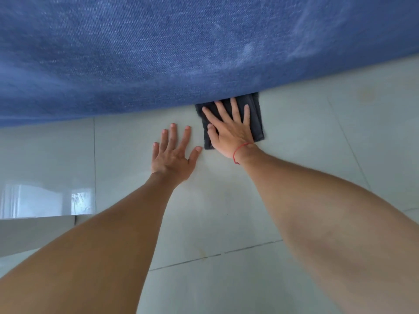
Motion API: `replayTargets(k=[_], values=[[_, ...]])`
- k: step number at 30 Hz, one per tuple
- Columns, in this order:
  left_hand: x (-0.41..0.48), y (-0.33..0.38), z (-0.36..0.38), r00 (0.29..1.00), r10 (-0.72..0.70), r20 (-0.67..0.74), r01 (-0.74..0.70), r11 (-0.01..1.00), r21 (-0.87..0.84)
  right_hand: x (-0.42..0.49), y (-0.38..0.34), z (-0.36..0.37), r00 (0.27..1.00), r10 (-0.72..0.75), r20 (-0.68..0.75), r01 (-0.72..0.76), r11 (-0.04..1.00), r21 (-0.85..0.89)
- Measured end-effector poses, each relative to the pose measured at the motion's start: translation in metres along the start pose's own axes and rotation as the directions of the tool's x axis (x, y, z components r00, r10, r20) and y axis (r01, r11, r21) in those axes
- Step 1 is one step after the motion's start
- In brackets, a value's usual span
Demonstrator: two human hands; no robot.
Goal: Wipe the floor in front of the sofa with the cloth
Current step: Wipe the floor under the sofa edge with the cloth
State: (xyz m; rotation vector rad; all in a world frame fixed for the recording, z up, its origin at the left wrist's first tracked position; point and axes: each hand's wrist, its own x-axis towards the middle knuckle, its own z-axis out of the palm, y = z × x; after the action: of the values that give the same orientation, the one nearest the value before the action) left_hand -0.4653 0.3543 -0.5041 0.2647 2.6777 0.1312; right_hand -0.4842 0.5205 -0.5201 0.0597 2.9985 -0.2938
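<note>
The blue sofa fills the upper view from 9 to 2 o'clock above the pale tiled floor, and the dark cloth lies flat on the tiles just past centre toward 12 o'clock, its far edge touching or tucked under the sofa's lower edge. The likely trouble is that edge bunching or catching under the sofa if pushed further, or the flat right hand, fingers spread apart and pressing rather than gripping, sliding off it. The left hand, fingers also spread, braces on bare floor at the cloth's 8 o'clock; the folded rectangle's long axis runs roughly 12 to 6 o'clock.
</note>
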Motion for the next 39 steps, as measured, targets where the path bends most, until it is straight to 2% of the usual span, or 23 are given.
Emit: replayTargets(k=[3, 10, 13, 16, 18, 20, 23, 25, 27, 30, 34, 39], values=[[0.000, 0.001, -0.002, 1.000, -0.009, 0.013, 0.009, 1.000, -0.005, -0.030, 0.000, 0.004, 0.999, -0.045, 0.009, 0.046, 0.999, -0.017], [-0.002, 0.001, -0.010, 0.998, -0.011, 0.067, 0.010, 1.000, 0.014, -0.119, 0.019, 0.009, 0.998, 0.059, -0.006, -0.058, 0.998, 0.031], [-0.003, 0.001, -0.011, 0.997, -0.009, 0.073, 0.008, 1.000, 0.009, -0.134, 0.054, 0.001, 0.966, 0.258, -0.021, -0.257, 0.966, 0.037], [-0.003, 0.001, -0.008, 0.998, -0.005, 0.059, 0.005, 1.000, 0.006, -0.119, 0.083, -0.005, 0.876, 0.481, -0.019, -0.480, 0.876, 0.049], [-0.003, 0.001, -0.005, 0.999, -0.004, 0.037, 0.004, 1.000, -0.006, -0.099, 0.085, -0.008, 0.837, 0.547, -0.007, -0.546, 0.836, 0.053], [-0.002, 0.001, -0.003, 1.000, -0.005, 0.023, 0.005, 1.000, -0.017, -0.080, 0.078, -0.009, 0.827, 0.562, -0.007, -0.560, 0.827, 0.052], [-0.002, 0.001, -0.004, 1.000, 0.005, 0.000, -0.005, 0.999, -0.045, -0.057, 0.060, -0.008, 0.871, 0.492, -0.007, -0.491, 0.871, 0.029], [-0.005, -0.002, -0.006, 0.998, -0.006, -0.067, 0.002, 0.998, -0.066, -0.043, 0.044, -0.008, 0.912, 0.411, 0.001, -0.411, 0.912, 0.010], [-0.008, -0.015, -0.009, 0.990, -0.051, -0.133, 0.043, 0.997, -0.062, -0.028, 0.022, -0.006, 0.951, 0.309, 0.004, -0.309, 0.951, 0.003], [-0.018, -0.045, -0.013, 0.981, -0.147, -0.126, 0.144, 0.989, -0.032, -0.015, -0.022, 0.000, 0.993, 0.114, 0.016, -0.114, 0.994, 0.003], [-0.037, -0.062, -0.011, 0.974, -0.204, -0.096, 0.203, 0.979, -0.023, -0.030, -0.072, 0.015, 0.992, -0.109, 0.064, 0.111, 0.993, -0.029], [-0.050, -0.049, -0.008, 0.976, -0.208, -0.068, 0.206, 0.978, -0.046, -0.072, -0.079, 0.021, 0.982, -0.171, 0.082, 0.171, 0.985, 0.002]])
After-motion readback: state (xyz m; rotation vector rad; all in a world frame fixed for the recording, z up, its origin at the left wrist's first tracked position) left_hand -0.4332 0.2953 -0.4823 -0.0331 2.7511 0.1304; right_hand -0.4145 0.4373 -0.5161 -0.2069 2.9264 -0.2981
